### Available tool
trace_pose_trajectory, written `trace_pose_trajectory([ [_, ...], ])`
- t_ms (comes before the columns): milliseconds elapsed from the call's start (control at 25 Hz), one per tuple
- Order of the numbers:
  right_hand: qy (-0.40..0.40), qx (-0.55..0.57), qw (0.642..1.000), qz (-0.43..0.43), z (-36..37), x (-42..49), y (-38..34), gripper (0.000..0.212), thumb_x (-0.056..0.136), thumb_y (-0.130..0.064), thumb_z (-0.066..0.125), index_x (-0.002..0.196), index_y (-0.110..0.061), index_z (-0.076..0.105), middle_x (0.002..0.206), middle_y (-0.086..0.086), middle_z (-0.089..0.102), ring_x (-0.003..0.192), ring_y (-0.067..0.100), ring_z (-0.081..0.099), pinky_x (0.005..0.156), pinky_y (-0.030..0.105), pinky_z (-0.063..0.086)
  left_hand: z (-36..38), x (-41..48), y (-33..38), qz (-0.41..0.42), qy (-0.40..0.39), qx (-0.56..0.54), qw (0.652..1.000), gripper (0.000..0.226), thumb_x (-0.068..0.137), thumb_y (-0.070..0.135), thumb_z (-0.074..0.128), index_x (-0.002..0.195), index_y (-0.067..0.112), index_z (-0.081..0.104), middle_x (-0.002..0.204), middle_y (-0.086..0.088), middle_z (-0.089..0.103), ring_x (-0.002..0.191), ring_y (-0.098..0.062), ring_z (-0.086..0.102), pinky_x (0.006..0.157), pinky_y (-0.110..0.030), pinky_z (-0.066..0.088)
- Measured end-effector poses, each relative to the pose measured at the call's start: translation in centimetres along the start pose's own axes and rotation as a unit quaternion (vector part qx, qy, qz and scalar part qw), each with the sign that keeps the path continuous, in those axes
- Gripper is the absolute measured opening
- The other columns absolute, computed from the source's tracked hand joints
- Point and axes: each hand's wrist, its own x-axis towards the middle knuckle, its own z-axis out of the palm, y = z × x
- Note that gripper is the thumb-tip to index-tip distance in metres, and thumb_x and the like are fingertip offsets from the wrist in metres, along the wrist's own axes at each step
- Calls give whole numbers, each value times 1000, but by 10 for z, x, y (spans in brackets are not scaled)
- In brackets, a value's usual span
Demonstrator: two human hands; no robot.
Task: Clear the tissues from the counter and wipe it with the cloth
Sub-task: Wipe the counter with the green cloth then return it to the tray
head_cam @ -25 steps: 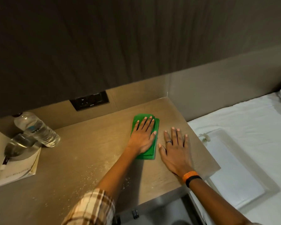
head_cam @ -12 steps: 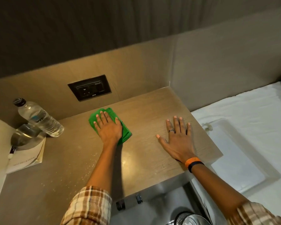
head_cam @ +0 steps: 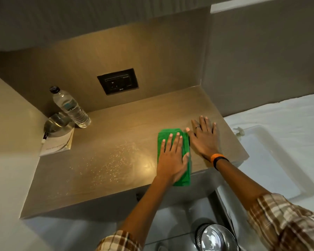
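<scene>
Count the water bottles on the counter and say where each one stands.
1: the water bottle stands at the counter's back left corner, beside a booklet.

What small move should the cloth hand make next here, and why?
Probably sweep the green cloth leftward. The left hand presses it flat at the counter's front edge, beside the right hand, while a patch of specks or droplets glistens just to its left, seemingly unwiped.

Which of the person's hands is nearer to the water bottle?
The left. The left hand lies flat on the green cloth, to the right of the water bottle. The right hand lies flat on the counter, farther right still.
</scene>
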Motion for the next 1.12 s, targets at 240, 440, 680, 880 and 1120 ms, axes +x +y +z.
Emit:
trace_pose_trajectory([
  [240, 34, 127, 989, -64, 3, -56, -57, 51, 106, -33, 40, 153, -14, 41, 169, 7, 15, 158, 22, 9, 129, 42, -2, -44, -18, -30, -42, 26, -164, 985, 57, 108, 38, 27, 159, 14, 18, 169, -4, 14, 157, -18, 4, 126, -36, -2],
  [440, 39, -58, 997, -14, 45, -98, -109, 72, 101, -51, 17, 160, -9, 12, 169, 16, 5, 158, 30, 1, 129, 49, 3, -95, -89, -205, -162, 139, -122, 969, 52, 109, 36, 26, 157, 17, 24, 167, -4, 22, 155, -18, 14, 129, -42, 10],
  [680, 29, -73, 986, -145, 83, -125, -184, 70, 99, -49, 8, 159, -15, 9, 169, 9, 3, 158, 26, -2, 129, 48, 1, -122, -128, -369, -172, 110, 40, 978, 61, 102, 38, 18, 158, 13, 24, 164, -14, 28, 153, -32, 24, 126, -50, 20],
  [880, 14, -87, 995, -45, 74, -32, -231, 65, 103, -46, 18, 161, -18, 9, 169, 14, -1, 158, 28, -4, 129, 50, 2, -109, -120, -409, -209, 88, 77, 971, 68, 101, 39, 19, 153, -4, 25, 153, -30, 40, 141, -44, 43, 118, -56, 32],
  [1120, -48, -128, 958, -252, 80, 37, -313, 62, 106, -43, 22, 161, -20, 7, 171, 6, 1, 158, 24, -5, 129, 47, 0, -99, -113, -422, -189, 88, 103, 973, 68, 98, 39, 14, 153, 2, 29, 159, -18, 36, 148, -35, 35, 120, -56, 29],
])
